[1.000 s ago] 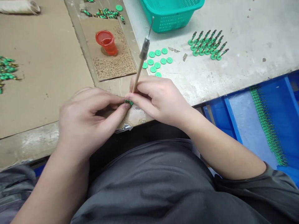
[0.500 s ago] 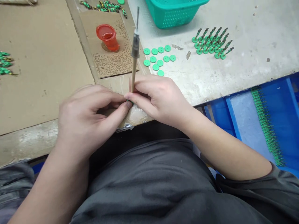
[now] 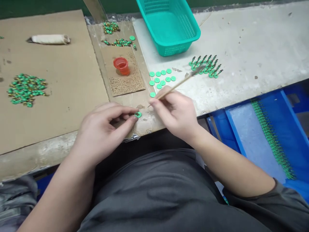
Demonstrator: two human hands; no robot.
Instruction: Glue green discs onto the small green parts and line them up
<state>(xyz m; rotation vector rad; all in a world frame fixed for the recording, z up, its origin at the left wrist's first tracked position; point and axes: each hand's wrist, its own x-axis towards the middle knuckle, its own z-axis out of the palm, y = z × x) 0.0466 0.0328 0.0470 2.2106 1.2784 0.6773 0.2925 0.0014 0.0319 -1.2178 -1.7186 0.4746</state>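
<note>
My left hand (image 3: pixel 103 130) rests at the table's front edge, thumb and fingers pinching a small green-and-dark figure on a round green base (image 3: pixel 138 114). Most of the figure is hidden by the fingertips. To its right, my right hand (image 3: pixel 180 114) grips a thin wooden stick (image 3: pixel 175 86) like a pen. The stick's pointed end faces down toward the green base, apart from it, and its blurred dark end tilts up to the right. Just beyond the right hand lie several loose green discs (image 3: pixel 157 80) with small holes, like buttons.
A red cup (image 3: pixel 121 66) of liquid stands on speckled cardboard (image 3: pixel 126 84). Behind are a teal basket (image 3: pixel 177 48) and upright figures on green bases (image 3: pixel 210 67). Green pieces (image 3: pixel 27 88) are heaped left, near a cloth-wrapped tool (image 3: pixel 49 39). A blue crate (image 3: pixel 293 129) sits lower right.
My right hand has drawn away to the right from the left hand's fingertips, and the stick has tipped from upright to slanting. The green base now shows. The view takes in more of the table's far side.
</note>
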